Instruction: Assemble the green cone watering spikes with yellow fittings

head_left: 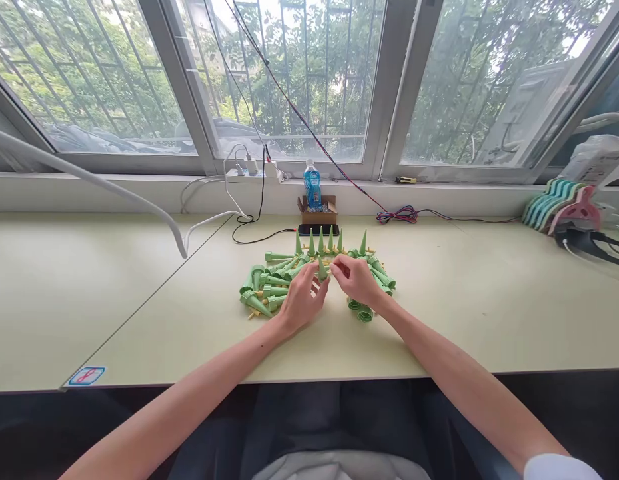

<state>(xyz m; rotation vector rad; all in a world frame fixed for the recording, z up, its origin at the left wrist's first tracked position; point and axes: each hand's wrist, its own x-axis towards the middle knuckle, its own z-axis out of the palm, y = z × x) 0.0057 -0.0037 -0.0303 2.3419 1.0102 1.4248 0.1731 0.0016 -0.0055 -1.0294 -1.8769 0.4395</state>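
Observation:
My left hand (pixel 303 297) is closed around a green cone-shaped plastic watering spike (pixel 322 269), its point upward. Beside it, my right hand (pixel 358 279) pinches a small yellow valve piece (pixel 330 269) at the spike's side; its fingertips partly hide it. To the left lies a pile of green spikes (pixel 275 281), some with yellow pieces on them. Behind my hands several spikes (pixel 321 241) stand upright in a row. More spikes lie right of my right hand, and green round caps (pixel 365 314) rest below it.
A small cardboard box (pixel 318 217) with a blue-labelled bottle (pixel 312 188) stands at the back, a phone (pixel 318 230) in front of it. Cables (pixel 398 215) and a power strip (pixel 252 175) lie by the window. Coloured hangers (pixel 554 203) are at the far right.

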